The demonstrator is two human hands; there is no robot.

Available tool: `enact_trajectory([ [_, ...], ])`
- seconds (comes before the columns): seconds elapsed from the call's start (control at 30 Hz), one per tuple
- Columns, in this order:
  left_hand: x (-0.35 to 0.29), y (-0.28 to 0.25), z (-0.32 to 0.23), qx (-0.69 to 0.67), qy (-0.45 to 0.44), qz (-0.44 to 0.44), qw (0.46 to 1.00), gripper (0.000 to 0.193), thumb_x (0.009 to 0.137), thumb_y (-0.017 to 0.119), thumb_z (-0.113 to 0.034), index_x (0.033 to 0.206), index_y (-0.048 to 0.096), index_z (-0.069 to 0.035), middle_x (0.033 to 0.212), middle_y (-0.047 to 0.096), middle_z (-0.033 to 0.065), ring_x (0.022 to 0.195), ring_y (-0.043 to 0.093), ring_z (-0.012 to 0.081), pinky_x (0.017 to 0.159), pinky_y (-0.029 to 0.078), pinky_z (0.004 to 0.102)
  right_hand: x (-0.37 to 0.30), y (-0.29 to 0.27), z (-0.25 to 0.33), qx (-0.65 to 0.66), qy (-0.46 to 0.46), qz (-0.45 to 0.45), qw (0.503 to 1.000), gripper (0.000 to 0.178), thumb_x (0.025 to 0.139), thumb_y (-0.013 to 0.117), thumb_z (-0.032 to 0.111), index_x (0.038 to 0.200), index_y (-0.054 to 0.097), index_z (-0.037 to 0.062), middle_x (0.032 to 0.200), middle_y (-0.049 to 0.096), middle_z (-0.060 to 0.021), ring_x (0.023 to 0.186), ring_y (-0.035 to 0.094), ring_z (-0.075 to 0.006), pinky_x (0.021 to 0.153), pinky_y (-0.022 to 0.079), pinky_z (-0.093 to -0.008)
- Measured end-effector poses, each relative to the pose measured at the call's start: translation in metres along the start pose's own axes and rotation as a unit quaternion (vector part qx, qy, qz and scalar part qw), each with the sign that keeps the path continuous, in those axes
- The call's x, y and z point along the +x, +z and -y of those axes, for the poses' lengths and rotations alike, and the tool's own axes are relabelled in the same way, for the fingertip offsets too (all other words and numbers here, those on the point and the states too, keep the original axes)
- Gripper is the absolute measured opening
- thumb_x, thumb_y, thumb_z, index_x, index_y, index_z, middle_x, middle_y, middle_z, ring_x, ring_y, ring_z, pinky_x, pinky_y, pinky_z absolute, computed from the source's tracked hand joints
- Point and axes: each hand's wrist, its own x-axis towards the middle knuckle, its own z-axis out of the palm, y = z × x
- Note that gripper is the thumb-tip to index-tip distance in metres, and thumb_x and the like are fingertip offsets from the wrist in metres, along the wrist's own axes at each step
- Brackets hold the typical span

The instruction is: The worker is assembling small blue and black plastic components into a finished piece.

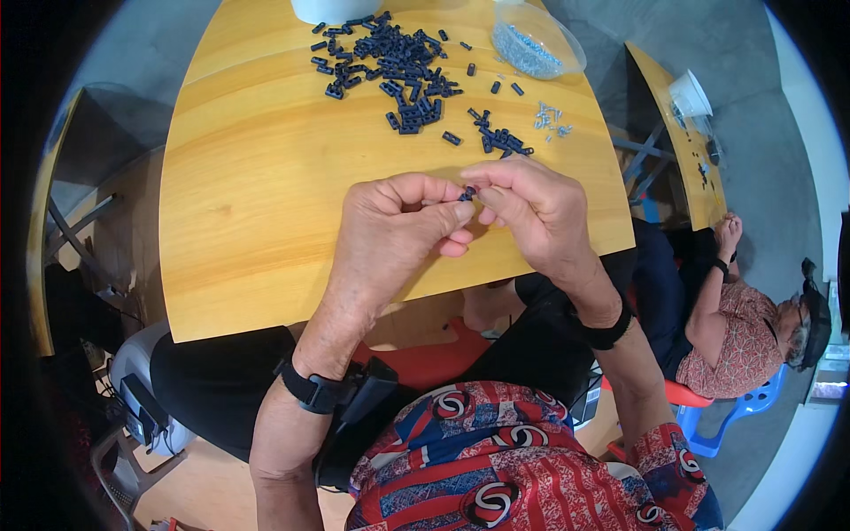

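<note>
"Over the table (248, 195), what does the left hand (394, 221) have?"
"A small dark piece (467, 193), pinched between thumb and forefinger, mostly covered by them."
"And the right hand (547, 208)?"
"Fingertips bunched just beside it; whether they clamp anything, I can't tell."
"Beyond?"
"A pile of dark pieces (394, 57), and a pale tub (336, 9) cut off at the top"

The tabletop (257, 195) looks smooth wood, dark parts (410, 62) matt plastic, silvery pieces (545, 115) metal, bowl (572, 58) glossy plastic
</note>
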Motion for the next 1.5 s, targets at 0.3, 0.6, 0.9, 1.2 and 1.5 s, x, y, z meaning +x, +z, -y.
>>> enact_trajectory([
  [0.3, 0.002, 0.002, 0.003, 0.070, 0.027, -0.029, 0.997, 0.007, 0.081, 0.069, -0.001, 0.086, 0.069, 0.004, 0.076, 0.068, 0.0066, 0.066, 0.060, 0.0069, 0.059, 0.050, 0.0202, -0.001, -0.011, 0.018, -0.327, -0.154, 0.071, 0.930, 0.049, 0.067, 0.078, 0.024, 0.105, 0.058, 0.0009, 0.094, 0.062, -0.0116, 0.078, 0.063, -0.0262, 0.065, 0.052, -0.0315],
  [0.6, 0.000, 0.007, 0.006, 0.090, 0.042, -0.047, 0.994, 0.007, 0.078, 0.069, 0.001, 0.084, 0.070, 0.004, 0.076, 0.068, 0.0060, 0.067, 0.059, 0.0062, 0.062, 0.050, 0.0207, -0.004, -0.004, 0.015, -0.393, -0.192, 0.100, 0.894, 0.031, 0.069, 0.072, 0.024, 0.085, 0.055, 0.0048, 0.074, 0.047, -0.0051, 0.066, 0.056, -0.0193, 0.057, 0.048, -0.0307],
  [0.9, 0.003, 0.000, 0.005, 0.136, 0.034, -0.016, 0.990, 0.009, 0.081, 0.068, -0.002, 0.087, 0.070, 0.004, 0.076, 0.068, 0.0052, 0.067, 0.059, 0.0057, 0.062, 0.050, 0.0205, -0.001, -0.001, -0.001, -0.371, -0.242, 0.056, 0.895, 0.025, 0.071, 0.071, 0.023, 0.080, 0.054, 0.0061, 0.072, 0.048, -0.0043, 0.063, 0.057, -0.0183, 0.054, 0.048, -0.0300],
  [1.2, 0.003, -0.007, 0.005, 0.116, 0.003, 0.067, 0.991, 0.016, 0.089, 0.060, -0.007, 0.095, 0.069, 0.004, 0.078, 0.068, 0.0049, 0.067, 0.059, 0.0061, 0.062, 0.050, 0.0201, 0.000, -0.001, -0.010, -0.355, -0.259, 0.028, 0.898, 0.025, 0.074, 0.070, 0.025, 0.077, 0.052, 0.0075, 0.066, 0.047, -0.0038, 0.057, 0.056, -0.0179, 0.051, 0.047, -0.0294],
  [1.5, 0.001, -0.001, 0.003, 0.108, -0.009, 0.032, 0.994, 0.015, 0.088, 0.058, -0.004, 0.092, 0.069, 0.005, 0.075, 0.067, 0.0045, 0.066, 0.059, 0.0058, 0.061, 0.049, 0.0200, -0.003, 0.006, -0.013, -0.323, -0.234, 0.030, 0.917, 0.026, 0.076, 0.069, 0.026, 0.080, 0.050, 0.0081, 0.065, 0.047, -0.0031, 0.058, 0.057, -0.0184, 0.050, 0.047, -0.0292],
])
